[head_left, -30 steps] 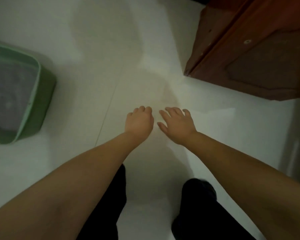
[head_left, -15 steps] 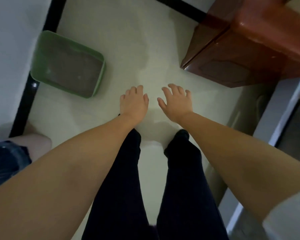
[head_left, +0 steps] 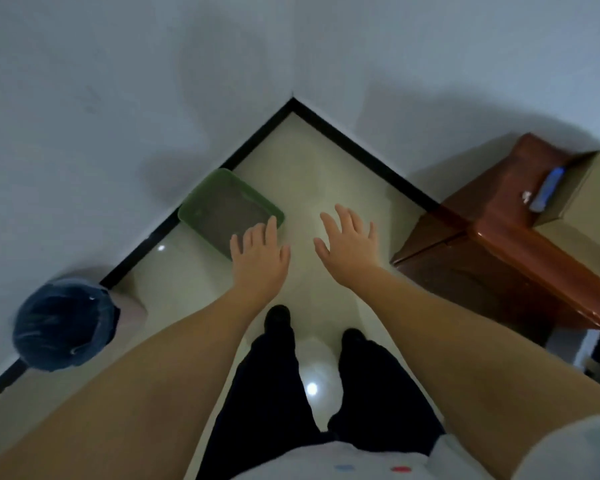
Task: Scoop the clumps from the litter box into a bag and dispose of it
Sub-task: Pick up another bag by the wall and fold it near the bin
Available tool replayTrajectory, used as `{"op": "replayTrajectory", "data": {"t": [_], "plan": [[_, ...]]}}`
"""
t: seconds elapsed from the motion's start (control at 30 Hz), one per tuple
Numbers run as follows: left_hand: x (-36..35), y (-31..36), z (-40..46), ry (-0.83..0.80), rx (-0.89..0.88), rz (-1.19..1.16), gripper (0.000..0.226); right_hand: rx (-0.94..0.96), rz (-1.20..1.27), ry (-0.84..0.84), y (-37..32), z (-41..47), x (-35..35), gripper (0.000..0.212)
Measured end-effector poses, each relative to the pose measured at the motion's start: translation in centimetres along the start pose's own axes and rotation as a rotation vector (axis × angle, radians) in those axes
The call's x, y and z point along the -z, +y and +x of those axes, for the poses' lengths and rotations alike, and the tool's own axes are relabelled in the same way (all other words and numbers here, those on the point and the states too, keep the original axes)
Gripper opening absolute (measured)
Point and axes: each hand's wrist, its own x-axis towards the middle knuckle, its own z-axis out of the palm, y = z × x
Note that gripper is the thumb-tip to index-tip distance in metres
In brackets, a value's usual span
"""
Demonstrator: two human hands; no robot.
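A green litter box filled with grey litter sits on the pale floor against the left wall, near the room's corner. My left hand is stretched out palm down in front of me, its fingers apart and empty, overlapping the box's near corner in the view. My right hand is held out beside it over bare floor, also empty with fingers spread. A bin lined with a dark blue bag stands by the left wall. No scoop is in sight.
A reddish-brown wooden cabinet stands at the right, with a blue object lying on its light top. White walls with a black skirting meet in a corner ahead. My dark-trousered legs are below.
The view has risen and pulled back, so the room's corner, the walls and the blue-lined bin now show. Both hands stay outstretched and empty, fingers spread wider.
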Motion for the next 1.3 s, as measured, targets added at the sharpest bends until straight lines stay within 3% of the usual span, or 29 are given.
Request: {"op": "replayTrajectory", "data": {"t": [0.27, 0.4, 0.53, 0.67, 0.8, 0.97, 1.13, 1.3], "plan": [[0.2, 3.0, -8.5, 0.167, 0.393, -0.039, 0.058, 0.32, -0.077, 0.012, -0.2, -2.6, 1.9, 0.056], [-2.3, 5.1, -15.9, 0.083, 0.442, -0.025, 0.058, 0.52, -0.19, -0.046, -0.3, -6.5, 0.6, 0.059], [-3.4, 5.0, -23.1, 0.11, 0.694, -0.085, 0.058, 0.713, -0.302, -0.124, -2.2, -10.5, -1.6, 0.059], [-4.9, 3.2, -31.6, 0.127, 1.004, -0.164, 0.061, 0.93, -0.44, -0.113, -6.3, -15.9, -4.1, 0.057], [-7.0, 1.6, -40.8, 0.161, 1.198, -0.266, 0.061, 1.128, -0.516, -0.111, -11.7, -22.4, -7.5, 0.056], [-10.5, -0.7, -54.4, 0.142, 1.392, -0.353, 0.062, 1.328, -0.608, -0.141, -19.0, -33.7, -13.9, 0.055], [-12.7, -3.4, -68.1, 0.13, 1.611, -0.369, 0.061, 1.487, -0.53, -0.226, -24.8, -46.9, -19.2, 0.054], [-12.6, -6.3, -74.4, 0.207, 1.696, -0.381, 0.061, 1.686, -0.644, -0.193, -30.2, -53.6, -22.1, 0.054]]}}
